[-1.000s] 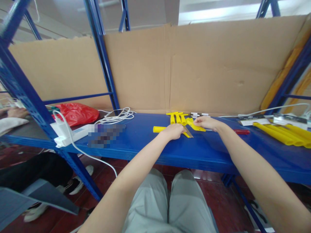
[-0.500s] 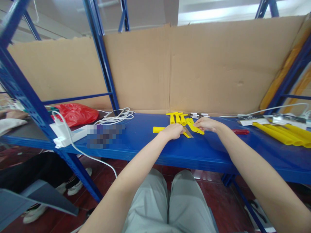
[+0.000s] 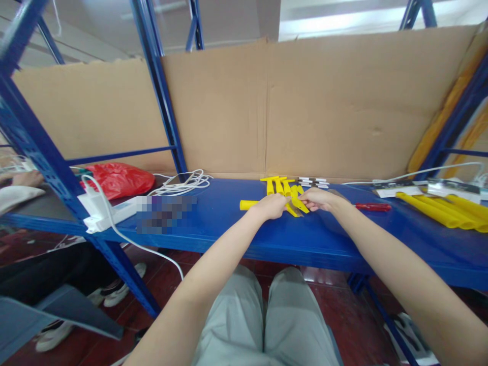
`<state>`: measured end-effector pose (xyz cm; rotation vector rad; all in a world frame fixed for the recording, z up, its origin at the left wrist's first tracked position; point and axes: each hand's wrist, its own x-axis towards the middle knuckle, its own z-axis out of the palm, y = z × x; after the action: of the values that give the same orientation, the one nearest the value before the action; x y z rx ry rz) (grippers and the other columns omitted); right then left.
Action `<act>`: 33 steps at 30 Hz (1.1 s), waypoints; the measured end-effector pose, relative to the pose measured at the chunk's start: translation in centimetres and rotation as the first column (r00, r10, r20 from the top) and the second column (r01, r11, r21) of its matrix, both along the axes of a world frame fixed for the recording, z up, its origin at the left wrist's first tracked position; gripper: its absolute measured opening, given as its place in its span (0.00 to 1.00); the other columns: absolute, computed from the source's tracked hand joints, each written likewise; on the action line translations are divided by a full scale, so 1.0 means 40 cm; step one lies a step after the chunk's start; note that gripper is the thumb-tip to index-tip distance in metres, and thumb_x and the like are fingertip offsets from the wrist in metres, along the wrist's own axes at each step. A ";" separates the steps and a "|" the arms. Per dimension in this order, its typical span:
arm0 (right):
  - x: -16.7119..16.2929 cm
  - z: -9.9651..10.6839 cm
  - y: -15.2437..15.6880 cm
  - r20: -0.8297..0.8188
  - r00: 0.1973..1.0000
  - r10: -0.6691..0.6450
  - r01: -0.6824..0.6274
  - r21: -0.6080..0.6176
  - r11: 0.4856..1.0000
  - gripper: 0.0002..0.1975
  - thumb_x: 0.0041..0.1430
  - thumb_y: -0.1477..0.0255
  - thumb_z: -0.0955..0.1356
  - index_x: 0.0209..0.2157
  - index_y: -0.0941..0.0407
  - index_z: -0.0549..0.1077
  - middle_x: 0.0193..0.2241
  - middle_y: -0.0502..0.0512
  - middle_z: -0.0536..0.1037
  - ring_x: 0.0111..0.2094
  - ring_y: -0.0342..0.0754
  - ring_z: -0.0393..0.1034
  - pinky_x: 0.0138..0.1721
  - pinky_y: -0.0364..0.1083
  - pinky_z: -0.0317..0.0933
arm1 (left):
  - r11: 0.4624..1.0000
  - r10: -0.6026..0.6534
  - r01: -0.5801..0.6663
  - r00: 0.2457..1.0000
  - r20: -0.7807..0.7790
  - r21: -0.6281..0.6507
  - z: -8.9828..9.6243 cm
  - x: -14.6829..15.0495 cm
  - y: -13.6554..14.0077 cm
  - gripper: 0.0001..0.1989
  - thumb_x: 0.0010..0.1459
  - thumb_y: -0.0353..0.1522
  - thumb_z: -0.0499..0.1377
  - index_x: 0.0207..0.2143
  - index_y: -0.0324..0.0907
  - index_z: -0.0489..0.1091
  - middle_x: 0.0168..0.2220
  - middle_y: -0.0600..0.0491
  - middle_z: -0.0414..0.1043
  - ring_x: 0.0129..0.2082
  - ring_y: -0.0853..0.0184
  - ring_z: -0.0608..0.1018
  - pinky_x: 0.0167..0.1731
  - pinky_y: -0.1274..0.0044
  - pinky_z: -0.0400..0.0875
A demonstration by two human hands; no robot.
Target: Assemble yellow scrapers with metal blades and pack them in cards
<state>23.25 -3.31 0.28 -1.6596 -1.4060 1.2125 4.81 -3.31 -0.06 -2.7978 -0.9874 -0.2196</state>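
My left hand [image 3: 272,205] is closed around a yellow-handled scraper [image 3: 248,205] held low over the blue bench. The round handle end sticks out to the left, and a yellow head with a metal blade shows beyond my fingers on the right. In my right hand [image 3: 319,199], a flat yellow plastic piece [image 3: 300,202] is pinched, lying over or against the scraper's head. Whether the two parts touch, I cannot tell. Just behind my hands, several yellow T-shaped pieces [image 3: 278,185] rest in a row.
A red-handled tool [image 3: 373,207] lies right of my right hand. Several yellow tubes [image 3: 442,212] and white-and-black packages [image 3: 400,189] are further right. Small black-and-white items [image 3: 313,182] sit behind. A power strip [image 3: 114,211], white cable [image 3: 185,183] and red bag [image 3: 120,179] occupy the left.
My right hand has moved left with the flat yellow piece, bringing it over the scraper's head. My left hand has stayed nearly still.
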 end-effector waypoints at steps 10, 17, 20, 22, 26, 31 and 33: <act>-0.020 -0.007 0.006 0.008 1.000 -0.019 0.019 -0.001 1.000 0.13 0.60 0.78 0.65 0.22 0.57 0.61 0.13 0.42 0.58 0.12 0.32 0.43 0.12 0.35 0.39 | 0.999 -0.034 0.033 0.999 0.031 0.013 -0.008 -0.001 0.007 0.20 0.63 0.30 0.55 0.57 0.36 0.65 0.48 0.38 0.74 0.50 0.54 0.77 0.47 0.67 0.70; -0.026 -0.008 0.009 0.004 1.000 -0.001 0.001 0.007 1.000 0.15 0.58 0.73 0.69 0.22 0.57 0.61 0.13 0.41 0.58 0.12 0.31 0.43 0.12 0.34 0.37 | 0.999 -0.040 0.039 0.999 0.024 0.011 -0.006 0.000 0.007 0.20 0.62 0.29 0.55 0.57 0.37 0.66 0.47 0.39 0.75 0.47 0.55 0.78 0.47 0.66 0.71; -0.031 -0.006 0.007 0.030 1.000 -0.003 0.003 0.008 1.000 0.13 0.60 0.76 0.67 0.23 0.57 0.62 0.12 0.41 0.58 0.11 0.31 0.43 0.11 0.34 0.37 | 0.999 -0.044 0.044 0.999 0.012 0.008 -0.003 0.000 0.005 0.21 0.62 0.29 0.55 0.58 0.37 0.66 0.47 0.38 0.75 0.47 0.54 0.78 0.46 0.65 0.71; -0.036 -0.003 0.005 0.045 0.999 -0.014 0.014 0.005 1.000 0.12 0.61 0.78 0.65 0.24 0.57 0.62 0.12 0.41 0.58 0.11 0.31 0.44 0.12 0.34 0.37 | 0.999 -0.048 0.048 0.999 0.010 0.011 -0.001 0.000 0.004 0.21 0.62 0.29 0.55 0.58 0.37 0.66 0.46 0.38 0.75 0.47 0.54 0.78 0.46 0.65 0.71; -0.045 0.004 -0.003 0.051 0.998 -0.026 0.025 0.006 1.000 0.10 0.60 0.80 0.65 0.25 0.56 0.63 0.12 0.41 0.59 0.10 0.31 0.44 0.11 0.34 0.36 | 0.999 -0.039 0.039 0.999 0.012 0.007 0.000 0.000 0.001 0.18 0.62 0.29 0.55 0.54 0.38 0.70 0.45 0.40 0.76 0.46 0.55 0.78 0.46 0.67 0.71; -0.046 0.001 -0.008 0.063 0.998 -0.020 0.017 0.045 0.999 0.10 0.57 0.81 0.67 0.25 0.57 0.64 0.13 0.43 0.62 0.10 0.32 0.46 0.11 0.35 0.37 | 0.999 -0.044 0.044 0.999 -0.015 -0.005 0.002 -0.001 0.000 0.15 0.63 0.28 0.52 0.49 0.38 0.73 0.44 0.42 0.76 0.46 0.57 0.78 0.45 0.70 0.70; -0.042 -0.003 -0.006 0.071 0.997 -0.005 0.000 0.067 0.998 0.11 0.55 0.80 0.69 0.23 0.58 0.64 0.13 0.44 0.63 0.11 0.32 0.47 0.11 0.35 0.38 | 0.999 -0.053 0.053 0.999 -0.011 -0.009 0.002 -0.001 0.001 0.14 0.63 0.27 0.51 0.46 0.38 0.74 0.43 0.43 0.77 0.46 0.58 0.78 0.45 0.72 0.70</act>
<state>21.57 -3.54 0.16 -1.6724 -1.4711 1.1020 4.78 -3.27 0.01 -2.8327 -0.9144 -0.2065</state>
